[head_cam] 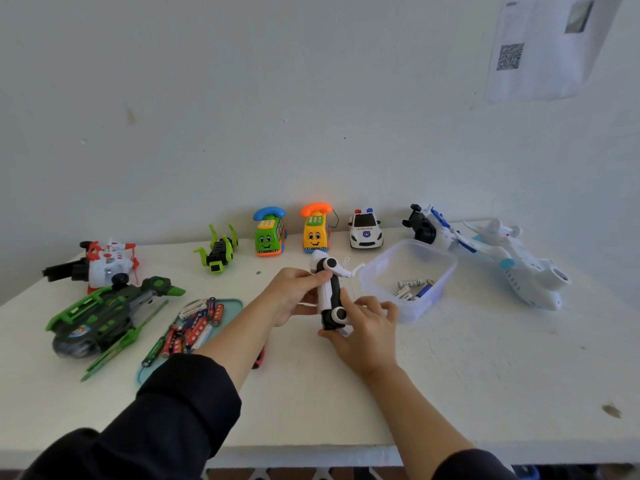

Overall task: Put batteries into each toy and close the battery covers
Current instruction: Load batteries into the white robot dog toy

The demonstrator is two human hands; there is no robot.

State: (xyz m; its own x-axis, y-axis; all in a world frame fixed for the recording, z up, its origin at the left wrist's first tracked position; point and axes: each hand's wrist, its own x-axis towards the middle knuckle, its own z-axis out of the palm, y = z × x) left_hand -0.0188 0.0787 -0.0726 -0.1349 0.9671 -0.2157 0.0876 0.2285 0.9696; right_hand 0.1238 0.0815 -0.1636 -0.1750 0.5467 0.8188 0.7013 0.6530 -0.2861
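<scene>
Your left hand (291, 294) grips the black-and-white toy (329, 296) above the counter (450, 358), just beside the clear tub (446, 271); keep it steady while your right hand (363, 327), fingers curled round its lower end, works the cover.

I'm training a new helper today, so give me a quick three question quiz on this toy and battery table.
1. True or false: both hands hold the black and white toy.
2. Which container holds more batteries: A, the teal tray, or B, the clear plastic box?
3. Fill in: the toy directly right of the yellow phone car is a ____ car.

Key
1. True: the left hand grips its far part and the right hand its near end.
2. A.
3. Police; the police car stands by the wall.
</scene>
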